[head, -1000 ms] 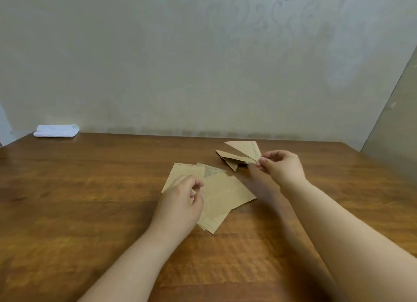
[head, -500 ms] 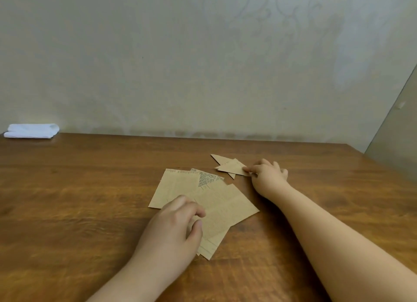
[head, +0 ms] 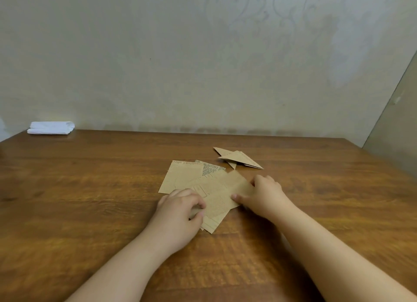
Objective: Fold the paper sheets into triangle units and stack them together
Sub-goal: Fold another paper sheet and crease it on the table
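Right hand (head: 266, 195) lies on top sheet (head: 228, 193), thumb on it, grip unclear; left hand (head: 182, 209), fingers curled, pins the sheets (head: 187, 177) mid-table (head: 90, 188). Units (head: 239, 158) stacked toward far edge. Step: taking next sheet. Next: separate one, fold.

Wooden table (head: 90, 188) against a pale, swirl-patterned wall (head: 158, 53) — dim light

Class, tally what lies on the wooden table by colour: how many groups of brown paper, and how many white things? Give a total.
Brown paper groups: 2, the flat sheets under both hands and the folded triangle units beyond them.
White things: 1, the folded cloth at the far left corner.
Total: 3
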Demonstrator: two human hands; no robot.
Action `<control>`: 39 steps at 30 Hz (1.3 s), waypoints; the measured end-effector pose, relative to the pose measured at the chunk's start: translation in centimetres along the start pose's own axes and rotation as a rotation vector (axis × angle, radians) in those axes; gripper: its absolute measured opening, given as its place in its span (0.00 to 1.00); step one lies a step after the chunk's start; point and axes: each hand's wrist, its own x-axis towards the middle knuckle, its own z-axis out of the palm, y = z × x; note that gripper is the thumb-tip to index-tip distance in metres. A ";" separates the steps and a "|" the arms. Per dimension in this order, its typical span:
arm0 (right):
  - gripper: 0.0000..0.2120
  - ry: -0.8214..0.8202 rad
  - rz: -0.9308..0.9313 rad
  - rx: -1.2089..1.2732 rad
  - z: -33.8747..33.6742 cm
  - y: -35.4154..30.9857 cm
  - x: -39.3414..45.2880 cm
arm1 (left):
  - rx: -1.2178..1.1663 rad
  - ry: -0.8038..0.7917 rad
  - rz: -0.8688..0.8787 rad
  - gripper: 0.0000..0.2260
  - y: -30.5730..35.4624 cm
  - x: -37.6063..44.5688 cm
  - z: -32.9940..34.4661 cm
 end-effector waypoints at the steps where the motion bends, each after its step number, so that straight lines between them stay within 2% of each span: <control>1: 0.25 -0.002 0.003 0.041 -0.1 -0.2 -0.3 | 0.022 -0.014 0.003 0.09 0.0 -0.1 0.0; 4: 0.10 0.098 -0.080 0.190 -0.4 -0.4 -1.0 | 0.040 -0.030 0.009 0.10 -0.1 -0.3 0.0; 6: 0.12 0.155 -0.095 0.254 -0.9 -0.1 -1.5 | 0.055 -0.035 0.011 0.10 0.1 -0.5 -0.2; 8: 0.11 0.144 -0.062 0.378 -1.7 0.3 -2.2 | 0.047 -0.002 0.009 0.10 0.4 -0.5 -0.4; 10: 0.06 0.089 0.005 0.649 -2.4 0.6 -3.4 | 0.000 0.085 0.023 0.14 0.9 -0.7 -0.8; 12: 0.05 0.012 0.066 0.981 -2.6 0.8 -5.3 | -0.028 0.141 0.077 0.22 2.0 -1.3 -1.5; 15: 0.05 -0.069 0.089 1.330 -2.5 1.2 -8.2 | 0.086 0.223 0.241 0.24 4.2 -2.5 -1.6; 17: 0.04 -0.092 0.096 1.517 -2.4 1.6 -9.5 | 0.192 0.335 0.295 0.25 5.4 -3.1 -1.4; 19: 0.03 -0.089 0.114 1.682 -2.4 2.0 -10.3 | 0.238 0.435 0.265 0.27 6.2 -3.6 -1.9; 22: 0.07 -0.093 0.092 1.831 -2.6 2.0 -10.9 | 0.269 0.314 0.109 0.35 7.4 -4.2 -3.3; 24: 0.12 -0.130 0.039 1.857 -2.4 1.6 -11.2 | 0.098 0.193 0.127 0.39 7.5 -4.8 -3.1; 26: 0.17 -0.175 -0.017 1.830 -2.3 0.9 -11.3 | -0.124 0.112 0.131 0.37 7.8 -4.6 -3.2; 29: 0.20 -0.208 -0.098 1.734 -2.7 -0.2 -10.9 | -0.453 0.163 0.079 0.29 7.3 -3.4 -3.8; 31: 0.21 -0.159 -0.185 1.661 -3.4 -0.6 -10.2 | -0.629 0.238 0.026 0.27 6.3 -2.4 -4.2; 34: 0.25 -0.018 -0.420 1.442 -4.3 -0.4 -8.9 | -0.784 0.268 -0.008 0.24 4.7 -0.9 -4.8; 37: 0.27 0.051 -0.604 1.184 -4.8 -0.5 -8.1 | -0.950 0.246 -0.011 0.24 3.9 -0.5 -4.9; 39: 0.23 0.073 -0.655 1.098 -4.4 -0.7 -8.0 | -1.033 0.218 -0.029 0.24 3.5 -0.7 -4.5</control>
